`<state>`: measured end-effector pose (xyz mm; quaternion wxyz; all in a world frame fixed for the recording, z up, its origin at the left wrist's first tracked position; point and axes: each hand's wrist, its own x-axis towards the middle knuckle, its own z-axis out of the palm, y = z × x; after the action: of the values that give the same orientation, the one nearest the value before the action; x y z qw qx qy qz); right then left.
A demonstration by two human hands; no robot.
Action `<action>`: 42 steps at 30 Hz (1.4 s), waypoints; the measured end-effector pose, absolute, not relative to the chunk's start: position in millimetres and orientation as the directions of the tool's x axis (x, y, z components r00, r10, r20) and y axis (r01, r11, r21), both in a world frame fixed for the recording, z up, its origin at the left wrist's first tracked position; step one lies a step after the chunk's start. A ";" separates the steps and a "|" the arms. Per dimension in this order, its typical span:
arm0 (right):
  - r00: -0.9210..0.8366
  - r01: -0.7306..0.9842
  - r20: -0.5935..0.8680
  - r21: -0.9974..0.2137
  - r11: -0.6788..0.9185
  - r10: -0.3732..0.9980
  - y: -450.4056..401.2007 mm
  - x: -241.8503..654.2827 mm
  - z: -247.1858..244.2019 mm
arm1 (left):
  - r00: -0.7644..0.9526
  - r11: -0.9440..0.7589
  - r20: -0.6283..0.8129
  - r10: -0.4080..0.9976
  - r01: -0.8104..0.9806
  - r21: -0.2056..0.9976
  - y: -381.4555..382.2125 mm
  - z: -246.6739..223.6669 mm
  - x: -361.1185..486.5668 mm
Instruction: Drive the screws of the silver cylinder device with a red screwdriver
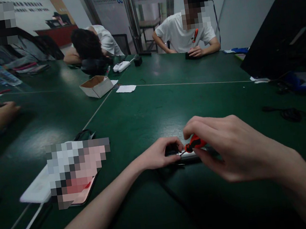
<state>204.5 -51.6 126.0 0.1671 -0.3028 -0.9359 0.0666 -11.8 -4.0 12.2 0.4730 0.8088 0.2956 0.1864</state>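
Slim device crosswise, a hand at either end

Right there at near centre, the slim silver-and-dark device (191, 155) lies on the green table (130, 113), its long axis running left to right. And it's tight between the hands! The left hand (158, 153) has the left end, fingers curled on the far side, thumb on the near side, only a narrow gap between them. From the right comes the right hand (230, 145), arched over the right part, thumb and fingers closed on the red-and-black screwdriver (197, 141). Its shaft angles left and slightly nearward, tip right beside the left fingertips; whether it's seated in anything, I can't tell. The left hand looks the nearer, in contact, it seems, while the right bears on the tool. Out left, a white slab (36, 190) beside a pink one (80, 195); far left of centre, an open box (97, 87).
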 end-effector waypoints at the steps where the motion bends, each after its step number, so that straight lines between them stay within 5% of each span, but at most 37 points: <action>1: -0.758 0.543 0.266 -0.251 0.802 0.596 -50.8 205.0 125.7 | 0.755 -0.375 0.018 0.656 0.305 0.876 -4.5 12.5 -11.7; 5: -0.728 0.570 0.294 -0.240 0.786 0.619 -47.2 206.3 123.2 | 0.760 -0.374 0.014 0.649 0.303 0.877 -5.2 13.6 -11.4; 13: -0.747 0.599 0.355 -0.011 0.801 0.563 -46.1 205.2 121.1 | 0.778 -0.364 0.022 0.628 0.269 0.892 -1.6 7.6 -12.7; 21: -0.761 0.531 0.289 -0.238 0.813 0.581 -49.3 204.6 124.0 | 0.756 -0.360 0.027 0.655 0.280 0.890 -3.9 11.7 -11.6; 33: -0.768 0.567 0.332 -0.046 0.823 0.548 -48.9 202.9 123.5 | 0.770 -0.376 0.056 0.636 0.246 0.894 -2.7 10.5 -12.3; 42: -0.775 0.521 0.261 -0.254 0.815 0.576 -50.0 204.3 126.4 | 0.766 -0.388 0.065 0.639 0.248 0.888 -3.1 9.7 -12.1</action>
<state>204.3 -50.0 126.4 0.1651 -0.2922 -0.9383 0.0839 -12.1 -3.1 9.7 0.4803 0.8078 0.2747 0.2033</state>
